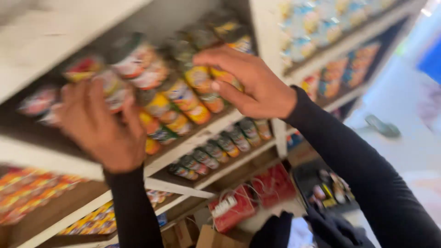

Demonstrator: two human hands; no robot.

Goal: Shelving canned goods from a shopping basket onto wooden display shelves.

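The picture is blurred by motion. My right hand (250,82) reaches to a white shelf (209,131) and its fingers close around a can (225,76) with a yellow and orange label in a stack of cans. My left hand (101,124) is raised at the left end of the same shelf, fingers curled against a can (112,89) with a red and white label; whether it grips that can is not clear. Both arms wear dark long sleeves. More stacked cans (177,98) fill the shelf between the hands.
A lower shelf holds a row of dark-topped cans (216,149). Colourful packets (27,190) lie on the shelf at lower left. Red packages (252,197) and cardboard boxes (206,236) sit near the floor. A second shelf unit (340,59) stands at right.
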